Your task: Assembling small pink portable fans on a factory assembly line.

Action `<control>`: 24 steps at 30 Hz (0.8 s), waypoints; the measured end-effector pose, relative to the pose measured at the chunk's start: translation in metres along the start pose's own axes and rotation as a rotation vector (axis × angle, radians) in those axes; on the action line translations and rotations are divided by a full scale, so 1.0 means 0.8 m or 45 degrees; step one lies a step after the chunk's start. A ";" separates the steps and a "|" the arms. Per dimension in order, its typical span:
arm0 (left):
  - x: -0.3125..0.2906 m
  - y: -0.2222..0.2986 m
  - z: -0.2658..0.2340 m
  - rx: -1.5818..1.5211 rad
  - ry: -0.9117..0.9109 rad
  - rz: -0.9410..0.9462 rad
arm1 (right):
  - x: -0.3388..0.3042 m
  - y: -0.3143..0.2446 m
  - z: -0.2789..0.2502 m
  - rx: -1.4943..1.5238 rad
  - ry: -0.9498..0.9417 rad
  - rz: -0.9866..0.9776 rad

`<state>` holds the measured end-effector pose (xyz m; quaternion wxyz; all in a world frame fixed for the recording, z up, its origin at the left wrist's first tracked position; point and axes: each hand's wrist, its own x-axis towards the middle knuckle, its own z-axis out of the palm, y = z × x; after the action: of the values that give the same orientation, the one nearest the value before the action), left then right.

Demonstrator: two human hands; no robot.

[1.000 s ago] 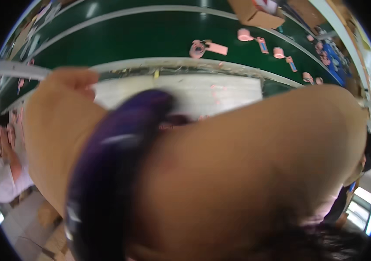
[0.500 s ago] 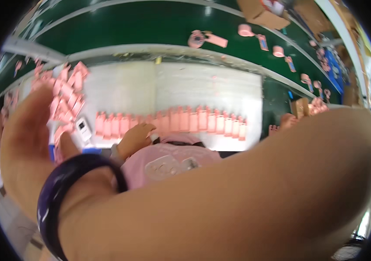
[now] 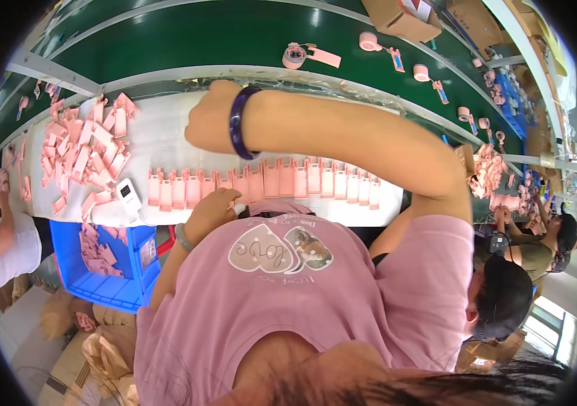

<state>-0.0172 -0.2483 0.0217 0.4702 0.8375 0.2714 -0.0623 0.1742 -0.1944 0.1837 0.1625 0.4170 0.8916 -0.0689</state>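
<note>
A row of long pink plastic shells (image 3: 292, 179) stands side by side on the white work surface (image 3: 315, 128). My left hand (image 3: 212, 208) is curled against the near edge of this row, with a white covering at a fingertip. What its fingers grip is hidden. My right hand (image 3: 210, 120), with a dark purple bangle at the wrist, is over the surface beyond the row. Its fingers are bent in and their tips are out of sight. Left of it lies a heap of loose pink shells (image 3: 80, 150), beside a small white device (image 3: 128, 195) with a dark display.
A blue crate (image 3: 109, 285) holding some pink shells stands at the near left. Beyond the work surface runs a green conveyor (image 3: 187, 37) carrying pink round-headed parts (image 3: 294, 57). A cardboard box (image 3: 403, 20) sits at the far right. Co-workers (image 3: 505, 287) are on both sides.
My right arm has swung from close before the camera to above the work surface, beyond the row. The blue crate now shows. My left hand has stayed by the row.
</note>
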 end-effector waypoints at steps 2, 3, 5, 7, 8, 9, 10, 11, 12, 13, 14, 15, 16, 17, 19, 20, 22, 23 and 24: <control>0.004 -0.010 0.005 -0.014 0.008 -0.073 | -0.007 0.018 0.025 0.146 -0.050 0.057; 0.003 -0.009 0.000 -0.075 0.008 -0.055 | -0.011 0.025 0.038 0.215 -0.011 0.117; 0.000 -0.001 -0.009 -0.093 -0.059 -0.071 | -0.015 0.038 0.055 0.235 -0.052 0.157; -0.003 -0.010 -0.008 -0.106 -0.121 -0.097 | -0.015 0.050 0.069 0.293 -0.076 0.196; -0.005 -0.019 -0.002 -0.317 -0.171 -0.165 | -0.014 0.056 0.074 0.294 -0.074 0.188; -0.007 -0.025 0.002 -0.528 -0.219 -0.232 | -0.012 0.061 0.077 0.317 -0.059 0.203; -0.010 -0.030 0.006 -0.529 -0.214 -0.240 | -0.009 0.066 0.082 0.340 -0.044 0.218; -0.007 -0.028 0.006 -0.540 -0.180 -0.234 | -0.010 0.074 0.089 0.358 -0.057 0.251; -0.006 -0.026 0.006 -0.555 -0.140 -0.236 | -0.008 0.082 0.099 0.404 -0.037 0.247; -0.004 -0.023 0.006 -0.556 -0.131 -0.243 | -0.007 0.091 0.112 0.451 -0.017 0.240; 0.001 -0.021 0.003 -0.646 -0.136 -0.282 | -0.009 0.101 0.126 0.522 0.029 0.259; 0.007 -0.017 -0.001 -0.735 -0.135 -0.319 | -0.008 0.114 0.147 0.579 0.071 0.283; 0.017 0.001 -0.016 -0.925 -0.085 -0.464 | -0.010 0.130 0.176 0.638 0.110 0.321; 0.022 0.016 -0.033 -1.115 -0.026 -0.617 | -0.007 0.146 0.209 0.726 0.125 0.441; 0.025 0.004 -0.036 -1.111 0.112 -0.551 | -0.008 0.174 0.254 0.851 0.323 0.628; 0.031 0.001 -0.036 -1.218 0.258 -0.503 | -0.012 0.191 0.285 0.914 0.475 0.827; 0.041 0.002 -0.037 -1.267 0.465 -0.423 | -0.020 0.228 0.352 0.888 0.869 1.132; 0.044 -0.001 -0.038 -1.259 0.475 -0.422 | -0.018 0.238 0.354 0.797 1.103 1.217; 0.047 -0.004 -0.039 -1.251 0.481 -0.418 | -0.018 0.247 0.355 0.857 1.126 1.343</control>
<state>0.0085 -0.2068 0.0230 0.7330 0.4629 0.4752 0.1506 0.4005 -0.1511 -0.0754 -0.3336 0.8031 0.4877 -0.0767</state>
